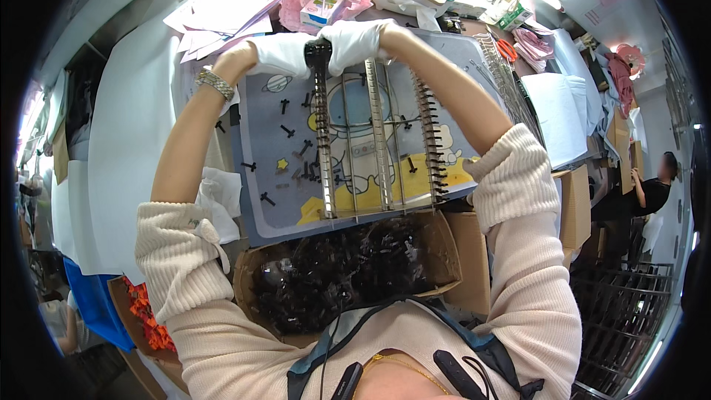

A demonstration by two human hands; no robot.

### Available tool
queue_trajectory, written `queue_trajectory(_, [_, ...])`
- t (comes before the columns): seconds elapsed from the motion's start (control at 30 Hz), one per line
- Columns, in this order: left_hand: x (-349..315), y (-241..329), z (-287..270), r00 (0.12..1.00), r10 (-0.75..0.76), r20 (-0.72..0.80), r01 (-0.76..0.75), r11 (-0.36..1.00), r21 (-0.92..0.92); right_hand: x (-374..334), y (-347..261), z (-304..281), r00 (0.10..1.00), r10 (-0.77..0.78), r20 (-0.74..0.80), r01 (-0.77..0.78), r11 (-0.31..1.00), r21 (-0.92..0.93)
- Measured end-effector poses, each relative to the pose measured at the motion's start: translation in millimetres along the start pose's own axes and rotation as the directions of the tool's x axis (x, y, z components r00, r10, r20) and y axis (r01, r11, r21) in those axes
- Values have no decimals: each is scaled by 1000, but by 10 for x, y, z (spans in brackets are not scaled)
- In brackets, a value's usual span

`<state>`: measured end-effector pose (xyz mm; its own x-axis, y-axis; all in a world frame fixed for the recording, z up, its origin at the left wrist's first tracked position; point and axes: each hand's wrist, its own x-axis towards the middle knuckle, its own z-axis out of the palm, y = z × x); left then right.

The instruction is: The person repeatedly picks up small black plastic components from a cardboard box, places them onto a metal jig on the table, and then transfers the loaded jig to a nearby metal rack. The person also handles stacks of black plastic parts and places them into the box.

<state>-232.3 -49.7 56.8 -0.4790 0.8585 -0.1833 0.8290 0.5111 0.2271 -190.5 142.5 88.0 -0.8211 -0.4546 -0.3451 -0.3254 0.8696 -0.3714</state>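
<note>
Both gloved hands, left hand (281, 55) and right hand (355, 41), clamp the black knob (318, 52) atop a metal rack (374, 144), whose long axis runs top to bottom mid-frame.

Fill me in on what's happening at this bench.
A person in white gloves holds a small black part between left hand and right hand at the far end of a metal rack. The rack lies on a cartoon astronaut mat strewn with small black pieces. A cardboard box of black parts sits near the person's chest.
</note>
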Motion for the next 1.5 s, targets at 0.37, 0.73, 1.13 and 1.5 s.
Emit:
queue_trajectory(0.37, [34, 433, 666, 774, -514, -370, 268, 795, -545, 150, -148, 887, 738, 362, -570, -111, 898, 426])
queue_trajectory(0.73, [-55, 206, 636, 796, -87, -599, 63, 996, -60, 105, 26, 511, 910, 60, -410, -47, 998, 43])
queue_trajectory(1.13, [-861, 1960, 109, 880, -403, -253, -134, 300, -944, -2497, -193, 612, 971, 185, -154, 11, 602, 798])
queue_trajectory(1.5, [-14, 5570, 830, 911, 178, 373, 293, 359, -886, -6023, 1839, 2139, 318, 898, -305, -300, 400, 866])
